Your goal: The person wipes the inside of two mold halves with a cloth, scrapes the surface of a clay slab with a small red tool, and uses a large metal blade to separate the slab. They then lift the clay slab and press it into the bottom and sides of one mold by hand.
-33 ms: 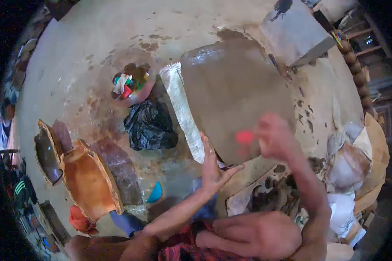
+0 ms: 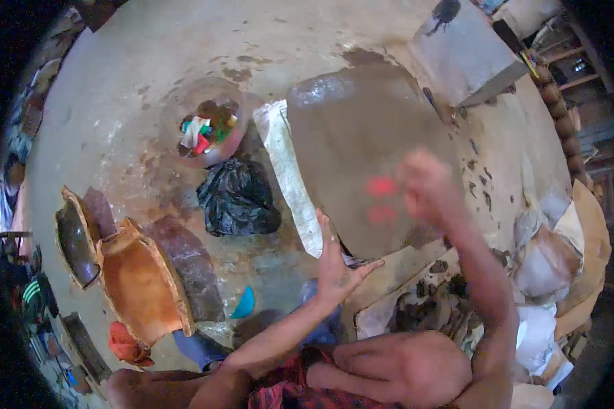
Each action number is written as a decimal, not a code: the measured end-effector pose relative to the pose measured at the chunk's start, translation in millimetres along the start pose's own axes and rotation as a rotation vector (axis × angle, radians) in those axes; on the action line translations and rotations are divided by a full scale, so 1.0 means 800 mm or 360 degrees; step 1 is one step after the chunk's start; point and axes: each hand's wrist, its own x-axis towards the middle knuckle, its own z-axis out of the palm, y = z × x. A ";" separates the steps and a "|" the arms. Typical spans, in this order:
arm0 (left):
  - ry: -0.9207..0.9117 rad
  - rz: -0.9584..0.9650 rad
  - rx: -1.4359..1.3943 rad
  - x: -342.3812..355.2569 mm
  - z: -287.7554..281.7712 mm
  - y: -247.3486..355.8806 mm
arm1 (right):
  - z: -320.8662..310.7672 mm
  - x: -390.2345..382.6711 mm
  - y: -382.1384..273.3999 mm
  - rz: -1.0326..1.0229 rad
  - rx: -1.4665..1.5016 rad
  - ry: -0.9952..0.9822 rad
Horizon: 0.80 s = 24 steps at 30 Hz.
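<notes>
- Nearest, the bent knee and the red-and-dark cloth on the lap are seen.
- The left hand is held spread, thumb apart, at the near left corner of the brown slab; whether it is touched cannot be told.
- To the left, an orange rag lies on the floor, beside the tan dish; a smaller dark dish is placed at its left.
- A turquoise half-moon piece lies between the tan dish and the left hand.
- At the right, dark scraps are heaped near the knee, and pale bags are piled farther right.
- The right hand is curled above the slab, but blurred; a red thing is seen just beside its fingers, and whether it is pinched cannot be told.
- The slab lies on the floor in front, smooth and shiny at the far edge, with a white strip along its left side.
- Left of the strip, a black bag is crumpled, and beyond it coloured scraps are held in a round basin.
- Farthest, a grey block is placed.
</notes>
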 end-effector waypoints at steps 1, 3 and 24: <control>-0.0004 -0.0034 -0.0070 0.000 0.013 0.006 | -0.010 0.044 0.033 0.0072 -0.0084 0.0032; 0.0001 0.0004 0.0019 -0.003 0.021 0.012 | 0.004 0.136 0.080 -0.0011 -0.0040 0.0435; 0.0060 0.0022 0.0174 -0.003 0.023 -0.009 | -0.026 -0.040 0.062 0.0080 0.0012 0.0047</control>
